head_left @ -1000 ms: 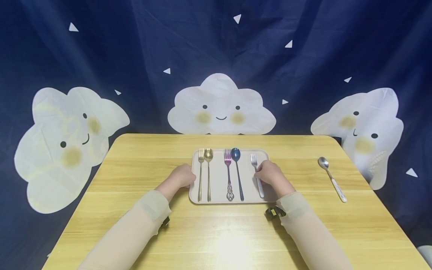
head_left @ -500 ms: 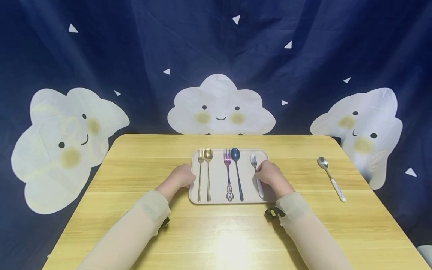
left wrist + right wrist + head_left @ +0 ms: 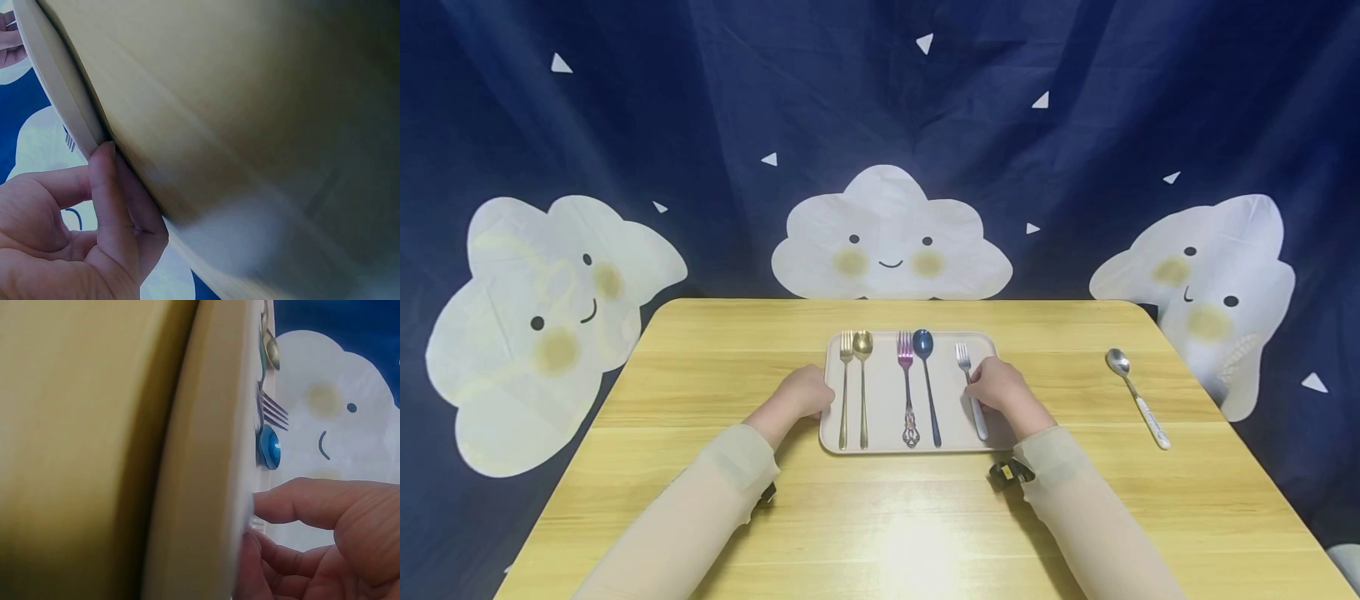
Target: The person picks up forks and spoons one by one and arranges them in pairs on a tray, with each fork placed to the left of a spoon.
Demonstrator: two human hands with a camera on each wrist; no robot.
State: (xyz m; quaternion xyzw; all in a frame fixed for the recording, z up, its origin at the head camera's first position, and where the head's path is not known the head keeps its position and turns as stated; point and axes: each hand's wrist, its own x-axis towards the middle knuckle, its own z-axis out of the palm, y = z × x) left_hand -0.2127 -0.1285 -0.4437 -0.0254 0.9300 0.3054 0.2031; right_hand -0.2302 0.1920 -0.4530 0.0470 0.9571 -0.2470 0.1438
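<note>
My left hand (image 3: 805, 392) grips the left edge of a pale rectangular tray (image 3: 886, 400); in the left wrist view its fingertips (image 3: 103, 151) are at the tray's rim. Over the tray's right side, my right hand (image 3: 997, 383) pinches the middle of a silver fork (image 3: 962, 357) with a pale handle, which lies slightly slanted with tines away from me. Part of that fork is hidden by the fingers. Also lying on the tray are a gold fork (image 3: 847, 346), a gold spoon (image 3: 863, 343), a purple fork (image 3: 906, 354) and a blue spoon (image 3: 923, 342).
A silver spoon (image 3: 1118, 362) with a pale handle lies on the wooden table (image 3: 715, 358), right of the tray. Behind the table hangs a dark blue curtain (image 3: 842, 83) printed with smiling clouds.
</note>
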